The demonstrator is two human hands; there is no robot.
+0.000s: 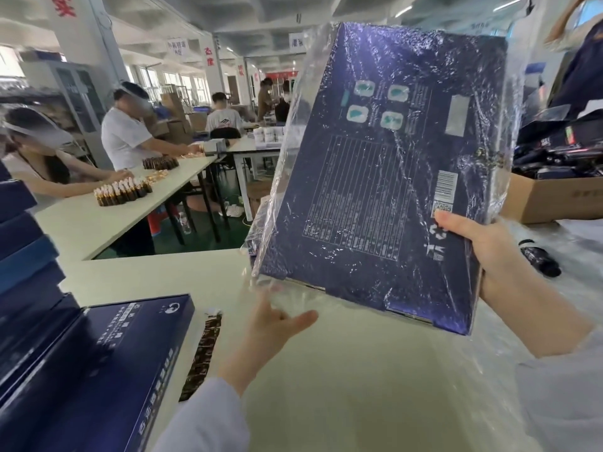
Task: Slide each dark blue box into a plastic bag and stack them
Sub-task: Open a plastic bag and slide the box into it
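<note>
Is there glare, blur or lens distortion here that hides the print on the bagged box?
Head view: white glints streak the crinkled clear plastic bag and wash out the upper part of the dark blue flat box; its small print is too soft to read; the wide lens tilts the white pillar at left.

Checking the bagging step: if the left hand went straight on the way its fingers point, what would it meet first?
The left hand would first meet the plastic bag at its loose clear end, then probably the lower edge of the dark blue box; depth is unclear.
</note>
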